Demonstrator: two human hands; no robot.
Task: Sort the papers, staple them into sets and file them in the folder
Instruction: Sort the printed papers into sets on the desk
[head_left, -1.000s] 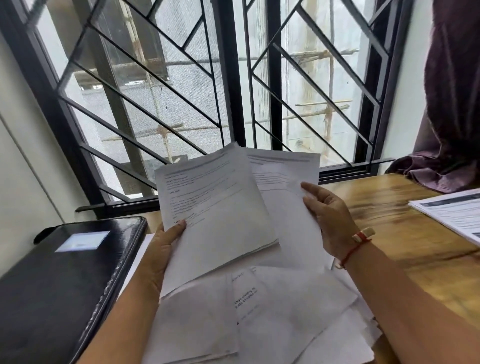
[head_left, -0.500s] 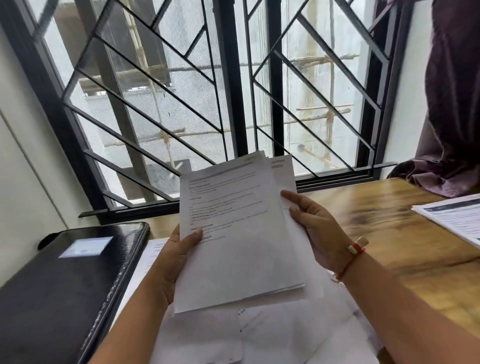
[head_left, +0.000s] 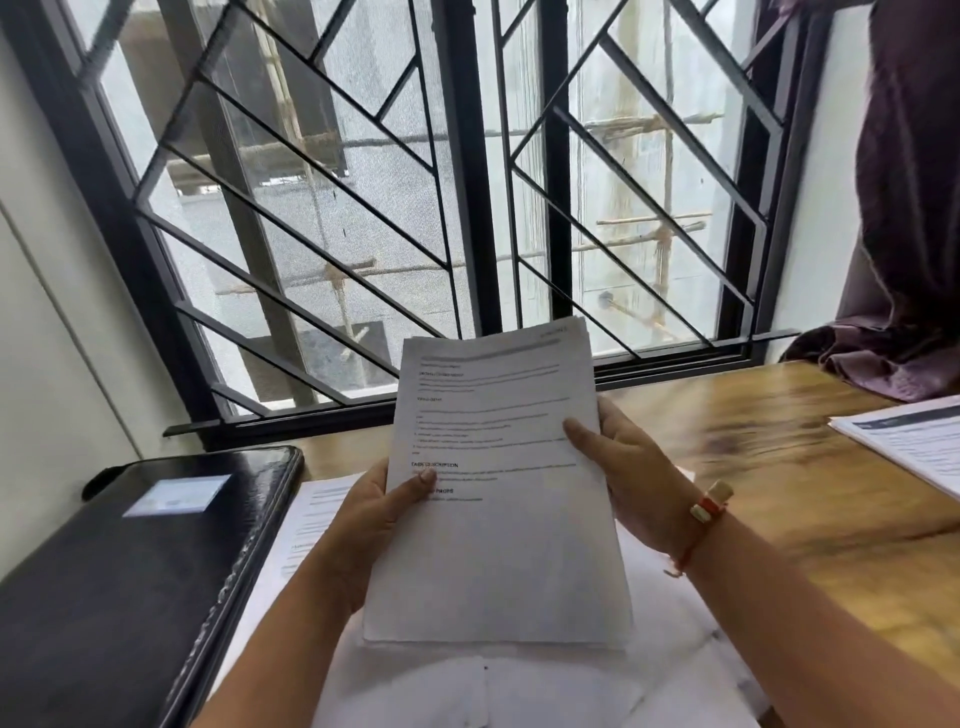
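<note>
Holding one gathered stack of papers (head_left: 498, 493) upright above the worktop (head_left: 779, 467), printed side toward me, edges nearly square. Left hand (head_left: 374, 525) grips the left edge: thumb across the front, the other fingers behind the sheets, out of sight. Right hand (head_left: 628, 483) grips the right edge the same way, thumb on the page.

Progress, as I judge it: sorting under way, not finished.
- The stack in my hands looks like one set, squared up. No staple visible on it, though the top corners are too blurred to be sure.
- Loose sheets (head_left: 519, 691) lie overlapping on the worktop beneath my forearms, unsorted by the look of them.
- A separate printed bundle (head_left: 914, 447) lies at the far right, well apart. Cannot tell whether it is stapled.
- No stapler in view.
- Black folder (head_left: 130, 571) lies closed to my left, just beside the loose sheets. Nothing visibly filed.

Left to do: staple this set, sort and staple the rest, open the folder, file everything.
</note>
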